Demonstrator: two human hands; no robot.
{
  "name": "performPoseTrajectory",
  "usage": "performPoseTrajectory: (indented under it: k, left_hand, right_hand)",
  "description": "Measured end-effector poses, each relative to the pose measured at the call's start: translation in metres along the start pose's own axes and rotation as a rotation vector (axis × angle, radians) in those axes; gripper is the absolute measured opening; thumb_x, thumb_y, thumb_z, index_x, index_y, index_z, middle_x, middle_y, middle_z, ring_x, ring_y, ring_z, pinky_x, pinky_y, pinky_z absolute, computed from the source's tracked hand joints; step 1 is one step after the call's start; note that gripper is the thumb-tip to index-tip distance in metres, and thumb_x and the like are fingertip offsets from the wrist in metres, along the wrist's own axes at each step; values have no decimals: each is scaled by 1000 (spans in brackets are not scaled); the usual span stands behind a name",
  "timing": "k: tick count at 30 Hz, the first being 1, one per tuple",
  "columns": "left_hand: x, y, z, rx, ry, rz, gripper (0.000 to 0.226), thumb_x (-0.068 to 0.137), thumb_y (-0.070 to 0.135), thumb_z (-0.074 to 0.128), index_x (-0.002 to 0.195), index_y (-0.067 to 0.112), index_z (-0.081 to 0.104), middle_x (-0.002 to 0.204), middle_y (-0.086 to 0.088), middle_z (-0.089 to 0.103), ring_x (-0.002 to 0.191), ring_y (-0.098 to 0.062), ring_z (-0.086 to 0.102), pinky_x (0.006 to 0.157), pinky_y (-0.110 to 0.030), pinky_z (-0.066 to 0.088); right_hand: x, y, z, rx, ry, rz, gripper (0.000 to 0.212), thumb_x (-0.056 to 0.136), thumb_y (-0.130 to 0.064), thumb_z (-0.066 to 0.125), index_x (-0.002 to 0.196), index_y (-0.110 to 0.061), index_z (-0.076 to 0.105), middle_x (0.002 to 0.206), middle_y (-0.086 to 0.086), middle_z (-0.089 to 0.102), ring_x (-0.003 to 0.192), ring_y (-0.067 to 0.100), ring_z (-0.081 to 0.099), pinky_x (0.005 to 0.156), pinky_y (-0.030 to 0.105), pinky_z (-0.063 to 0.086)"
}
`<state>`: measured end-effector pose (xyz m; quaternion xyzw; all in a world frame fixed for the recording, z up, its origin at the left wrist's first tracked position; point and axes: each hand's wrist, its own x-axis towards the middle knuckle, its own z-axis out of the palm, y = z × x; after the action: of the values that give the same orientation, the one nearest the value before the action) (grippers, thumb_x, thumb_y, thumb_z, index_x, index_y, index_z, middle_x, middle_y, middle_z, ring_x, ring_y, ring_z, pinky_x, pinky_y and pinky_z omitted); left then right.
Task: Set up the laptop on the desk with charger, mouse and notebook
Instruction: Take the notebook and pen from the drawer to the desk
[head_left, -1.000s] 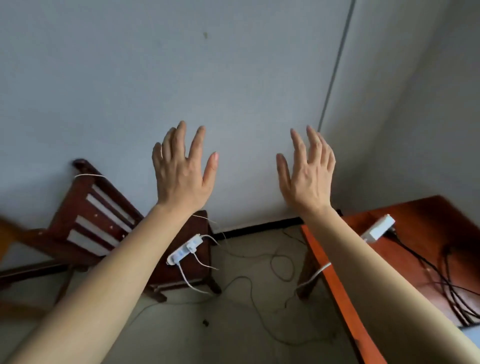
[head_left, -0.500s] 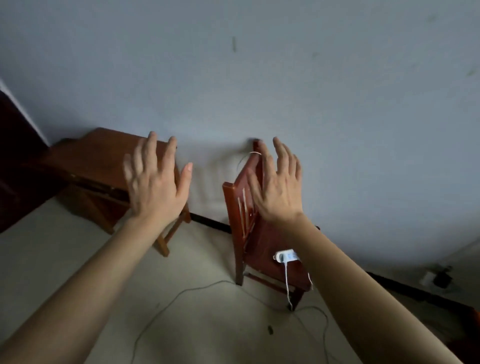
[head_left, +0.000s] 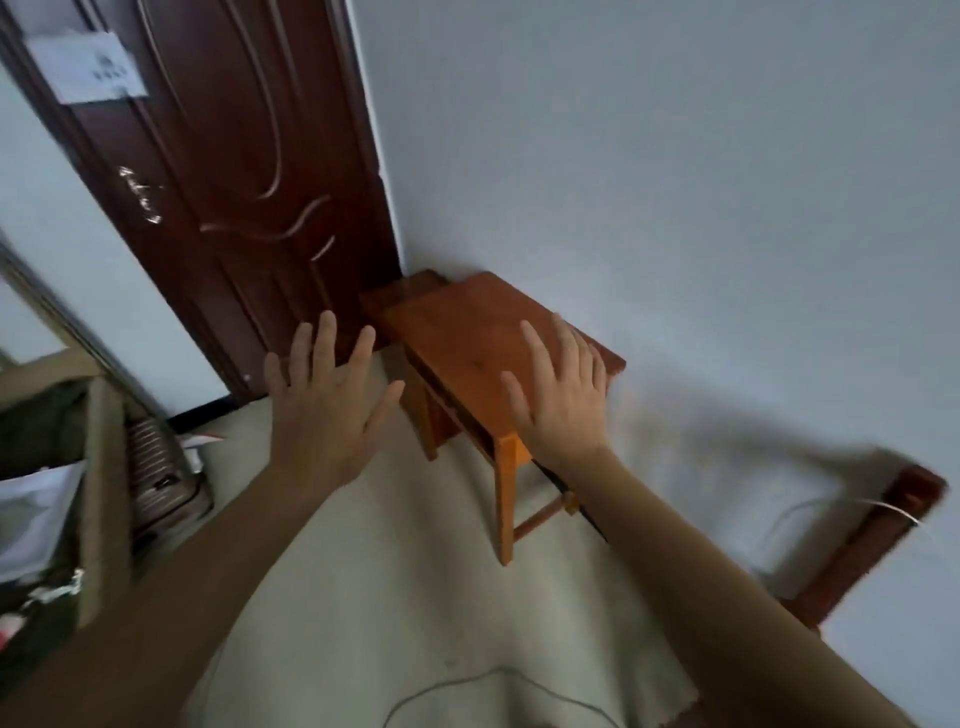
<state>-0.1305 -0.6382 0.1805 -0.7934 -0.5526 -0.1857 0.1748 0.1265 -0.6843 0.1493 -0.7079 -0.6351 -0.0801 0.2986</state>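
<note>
My left hand (head_left: 324, 400) and my right hand (head_left: 563, 395) are both stretched out in front of me, fingers spread and straight, holding nothing. A small wooden desk (head_left: 467, 332) stands against the grey wall beside a dark door; its top is bare. My right hand is in front of the desk's near right corner, my left hand is to its left over the floor. No laptop, charger, mouse or notebook is in view.
A dark wooden door (head_left: 244, 182) with a paper notice (head_left: 85, 67) stands at the left. A box with papers (head_left: 57, 483) and a ribbed suitcase (head_left: 161, 473) sit at far left. A wooden chair's back (head_left: 878, 535) is at right. A cable (head_left: 498, 686) lies on the floor.
The view has swung left: the desk at the right left the view, the chair slid to the right edge, and the small desk and door came into view. Both hands stay spread.
</note>
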Motion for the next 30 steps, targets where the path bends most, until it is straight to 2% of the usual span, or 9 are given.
performPoseTrajectory:
  k: [3,8,11,14,18,21,23,27,30]
  left_hand:
    - [29,-34,18,37,19,-50,69,96,60,32,152,20,35,160,-20,23,144,-42,23,109,-66,24]
    - [63,-104,66,34,30,-203,70,97,63,29,154,22,31,162,-18,18,147,-41,18,110,-66,24]
    - [79,-155,101,28,30,-278,70,97,63,28,155,23,29,163,-17,15,148,-41,18,111,-67,23]
    - [110,-217,143,40,20,-273,70,98,62,29,155,21,28,163,-19,16,147,-42,19,110,-67,24]
    - [182,-281,176,-6,21,-318,69,98,59,35,154,19,31,162,-20,19,146,-44,21,108,-67,26]
    - [251,-320,195,-49,-4,-260,71,97,61,31,154,20,28,162,-19,18,146,-42,20,109,-67,24]
    - [296,-339,208,-73,-14,-216,72,97,63,28,155,21,26,161,-19,18,146,-41,21,108,-66,25]
    - [374,-364,244,-141,-43,-175,73,97,62,29,156,20,22,162,-19,16,146,-42,21,108,-67,28]
    - [427,-374,277,-164,-66,-137,74,97,63,26,157,20,19,163,-19,12,148,-41,16,108,-66,28]
  right_hand:
    - [63,-19,45,4,-96,-81,59,104,-55,28,156,-27,27,166,13,20,152,33,19,122,51,10]
    - [150,-74,128,49,-181,-214,62,104,-54,30,159,-25,23,168,14,12,154,33,11,123,47,10]
    - [190,-109,185,54,-240,-282,64,103,-57,27,159,-27,19,169,12,4,155,31,5,123,44,5]
    - [234,-146,246,19,-264,-335,67,103,-61,24,160,-28,13,169,11,-1,156,29,0,122,42,-1]
    - [297,-186,300,-1,-258,-322,69,103,-61,27,161,-29,9,170,9,-4,156,27,-4,122,40,-4]
    - [354,-208,328,-37,-223,-271,69,102,-62,28,161,-30,7,170,8,-2,156,28,-1,123,44,2]
    - [389,-212,339,-41,-194,-218,68,102,-64,24,160,-31,8,170,7,0,156,28,0,122,44,2]
    - [451,-206,367,-80,-111,-141,67,102,-66,22,160,-33,11,169,4,4,155,25,0,117,41,-6]
    - [496,-197,394,-61,-89,-94,67,103,-66,21,160,-34,10,169,5,5,155,26,0,117,42,-3]
